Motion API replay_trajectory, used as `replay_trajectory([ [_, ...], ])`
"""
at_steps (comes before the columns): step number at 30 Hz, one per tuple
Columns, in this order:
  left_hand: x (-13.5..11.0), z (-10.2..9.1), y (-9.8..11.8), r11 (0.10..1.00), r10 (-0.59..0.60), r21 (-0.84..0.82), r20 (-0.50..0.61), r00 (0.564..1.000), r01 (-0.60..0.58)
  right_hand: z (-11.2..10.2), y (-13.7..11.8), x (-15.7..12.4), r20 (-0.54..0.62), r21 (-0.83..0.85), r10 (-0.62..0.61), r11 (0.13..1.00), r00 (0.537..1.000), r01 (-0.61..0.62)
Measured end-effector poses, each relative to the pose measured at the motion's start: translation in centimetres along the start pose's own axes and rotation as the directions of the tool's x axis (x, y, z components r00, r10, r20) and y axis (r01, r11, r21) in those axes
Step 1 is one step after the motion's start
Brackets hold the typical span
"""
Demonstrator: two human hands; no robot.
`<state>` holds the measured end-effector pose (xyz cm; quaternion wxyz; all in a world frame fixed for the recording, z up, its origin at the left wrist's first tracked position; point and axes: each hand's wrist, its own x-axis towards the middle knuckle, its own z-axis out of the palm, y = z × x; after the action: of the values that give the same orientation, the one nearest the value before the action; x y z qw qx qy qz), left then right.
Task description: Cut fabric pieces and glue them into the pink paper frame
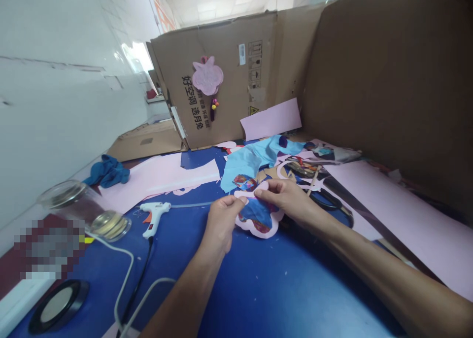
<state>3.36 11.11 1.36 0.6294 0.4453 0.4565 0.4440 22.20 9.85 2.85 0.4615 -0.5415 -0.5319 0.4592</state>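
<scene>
My left hand and my right hand both pinch a pink flower-shaped card cut-out with blue patterned fabric on its face. It lies on the blue table top, close in front of me. Each hand's fingers are closed on the cut-out's upper edge, left hand at its left lobe, right hand at its top. A light blue cloth lies just beyond the hands.
A white glue gun lies left of my left hand, its cable running toward me. A glass jar lies on its side at left, a tape roll near the front edge. Pink card sheets, scissors and cardboard walls surround the work area.
</scene>
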Motion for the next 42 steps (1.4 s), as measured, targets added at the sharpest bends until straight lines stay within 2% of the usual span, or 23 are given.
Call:
replay_trajectory([
  [7,-0.16,-0.01,0.00,0.999,-0.019,0.033,0.015,1.000,0.018,-0.13,0.25,-0.01,-0.003,-0.009,-0.036,0.999,0.999,0.036],
  [15,0.01,-0.27,0.08,0.997,-0.067,-0.038,0.083,0.994,0.071,-0.26,0.05,-0.07,-0.011,-0.012,-0.038,0.999,0.999,0.038],
  [20,-0.02,-0.20,-0.08,0.996,-0.085,0.017,0.065,0.994,0.084,-0.30,0.43,0.16,-0.019,-0.019,-0.062,0.998,0.998,0.061],
  [28,-0.11,-0.04,0.13,0.999,-0.046,-0.012,0.039,0.998,0.047,-0.33,0.42,0.10,-0.011,-0.032,-0.052,0.998,0.999,0.051],
  [35,-0.39,0.30,0.05,0.992,-0.129,0.020,0.073,0.989,0.128,-0.20,0.24,-0.01,-0.015,-0.025,-0.044,0.999,0.999,0.044],
  [42,-0.26,0.43,-0.30,0.992,-0.125,0.026,0.050,0.991,0.124,-0.25,0.43,0.17,-0.017,-0.028,-0.073,0.997,0.997,0.073],
])
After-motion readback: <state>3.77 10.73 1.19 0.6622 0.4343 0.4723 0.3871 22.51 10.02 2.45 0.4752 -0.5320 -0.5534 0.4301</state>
